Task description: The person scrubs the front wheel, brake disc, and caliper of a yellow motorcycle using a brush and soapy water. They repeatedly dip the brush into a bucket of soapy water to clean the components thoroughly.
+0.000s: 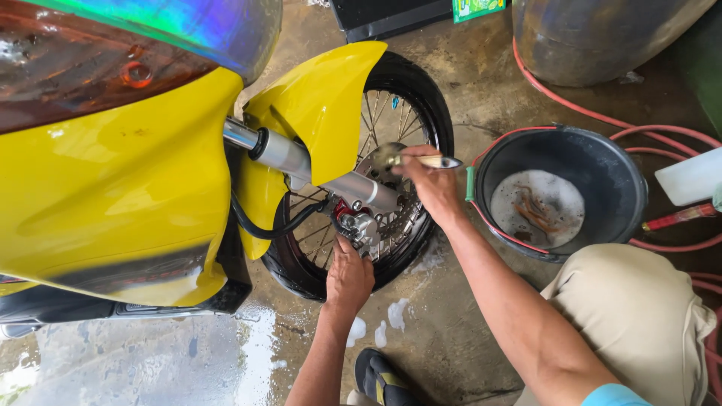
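A yellow motorbike [113, 188] fills the left, with its spoked front wheel [391, 113] and yellow mudguard [323, 105] in the middle. My right hand [432, 188] holds a small brush [425, 161] against the brake disc [383, 162] near the hub. My left hand [348, 278] rests on the wheel's lower rim, just below the silver brake caliper [361, 225], its fingers curled onto the tyre. The chrome fork leg [301, 158] crosses above both hands.
A black bucket [624, 173] with soapy water stands right of the wheel. A red hose [587, 113] loops around it. My knee [639, 316] and sandalled foot [380, 380] are below. Wet concrete floor [226, 353] with foam patches; a grey drum [594, 37] stands behind.
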